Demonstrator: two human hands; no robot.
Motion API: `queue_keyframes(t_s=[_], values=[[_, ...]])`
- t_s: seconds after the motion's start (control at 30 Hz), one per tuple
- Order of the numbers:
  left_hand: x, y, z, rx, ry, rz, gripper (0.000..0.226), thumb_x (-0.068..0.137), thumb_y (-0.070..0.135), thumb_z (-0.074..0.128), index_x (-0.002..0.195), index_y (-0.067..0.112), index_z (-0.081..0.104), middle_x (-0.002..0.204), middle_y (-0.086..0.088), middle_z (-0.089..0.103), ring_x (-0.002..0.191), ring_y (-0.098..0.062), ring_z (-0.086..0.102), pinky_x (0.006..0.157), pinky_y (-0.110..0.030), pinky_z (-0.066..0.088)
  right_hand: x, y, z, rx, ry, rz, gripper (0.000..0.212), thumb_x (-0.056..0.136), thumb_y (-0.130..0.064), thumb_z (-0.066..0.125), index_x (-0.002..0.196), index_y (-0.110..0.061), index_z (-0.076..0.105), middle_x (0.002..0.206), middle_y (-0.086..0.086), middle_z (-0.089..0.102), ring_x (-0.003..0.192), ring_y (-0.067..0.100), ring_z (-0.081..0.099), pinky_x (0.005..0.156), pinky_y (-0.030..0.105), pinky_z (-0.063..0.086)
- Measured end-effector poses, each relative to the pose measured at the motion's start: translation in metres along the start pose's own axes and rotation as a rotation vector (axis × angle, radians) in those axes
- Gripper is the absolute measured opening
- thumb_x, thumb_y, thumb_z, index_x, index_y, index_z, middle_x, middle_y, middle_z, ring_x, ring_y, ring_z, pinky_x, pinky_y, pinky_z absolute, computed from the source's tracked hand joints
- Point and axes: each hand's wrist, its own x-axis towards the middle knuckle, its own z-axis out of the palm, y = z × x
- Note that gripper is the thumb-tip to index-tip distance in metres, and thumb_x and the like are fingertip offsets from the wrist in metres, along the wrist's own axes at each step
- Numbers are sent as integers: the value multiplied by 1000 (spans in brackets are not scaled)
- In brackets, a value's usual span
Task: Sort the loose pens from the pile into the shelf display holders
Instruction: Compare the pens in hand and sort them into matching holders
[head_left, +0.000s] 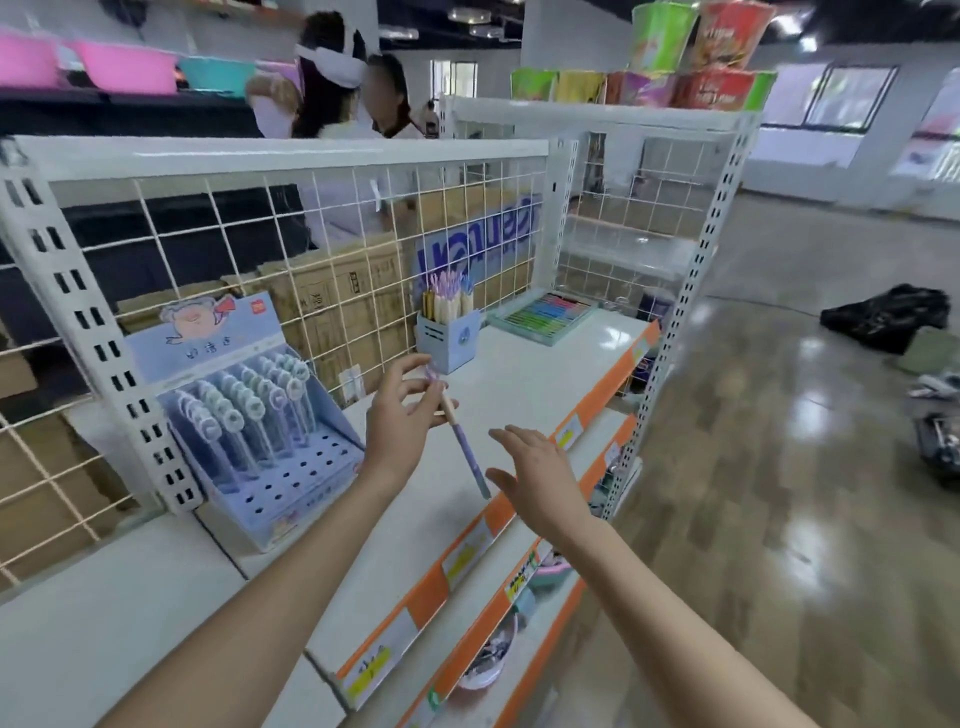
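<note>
- Pen (464, 451): purple barrel with a pale section near the top, held in the air above the shelf (524, 374). Its long axis slants from the upper end, up among the left fingers, down toward the person and toward the right hand.
- Left hand (397, 415): raised over the shelf, thumb and fingers pinching the pen near its upper part. This is the hand that has the pen.
- Right hand (530, 478): spread, fingers straight and apart, holding nothing. It hovers just beside the lower tip of the pen; contact cannot be told.
- Pen cup (448, 338): small blue holder beyond the left hand, farther from the person, already stocked with upright pens of similar pale and purple colouring. Judged the likely destination, and the left hand is the nearer one.
- Display stand (270, 436): blue tiered box to the outer side of the left hand, holding rows of round-topped pens, with empty holes in its front rows.
- Tray of coloured markers (545, 314): beyond the right hand, well apart from both hands.
- Pile of loose pens: not made out on the shelf.
</note>
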Motion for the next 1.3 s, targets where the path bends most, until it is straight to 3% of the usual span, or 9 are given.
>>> queue_keyframes(t_s=[0.27,0.47,0.7,0.9,1.1,1.2,1.3], values=[[52,-19,41,22,-15,23,26,93,6,55,97,31,52,88,-2,65,73,-17,71,67,-28,58,45,46,-1,8,-6,9,49,95,-29,49,141,-19,35,143,0,40,133,21,31,102,32,24],[76,-41,85,85,24,8,21,92,5,55,108,19,52,92,-7,64,71,-14,71,64,-25,58,81,98,2,53,-3,-41,49,95,-29,50,141,-18,36,142,0,41,133,21,33,99,31,25],[105,-62,154,181,112,30,22,92,3,55,108,17,50,92,-10,63,74,-22,70,69,-32,59,128,182,-2,59,9,-175,49,95,-30,50,141,-19,35,144,0,40,132,21,34,101,32,27],[111,-77,197,235,255,21,23,92,4,55,113,12,51,90,-7,63,66,-14,69,67,-28,58,167,238,-17,72,-64,-283,49,96,-29,48,142,-19,34,147,0,37,135,20,31,104,32,24],[122,-72,199,300,374,35,27,92,5,55,97,31,51,85,-2,61,71,-18,70,68,-30,58,204,245,-5,175,-93,-371,49,95,-28,49,142,-19,35,146,-1,37,134,19,32,104,31,24],[135,-73,187,326,452,32,22,92,4,55,103,22,50,87,-9,62,75,-19,70,69,-30,58,218,238,8,207,-152,-425,49,95,-27,50,141,-19,37,146,1,39,134,20,33,104,31,24],[155,-75,173,357,502,39,20,92,5,55,106,18,50,85,-1,62,70,-11,69,70,-33,58,242,230,15,207,-146,-467,48,95,-27,50,140,-18,39,143,1,42,131,22,37,102,32,27]])
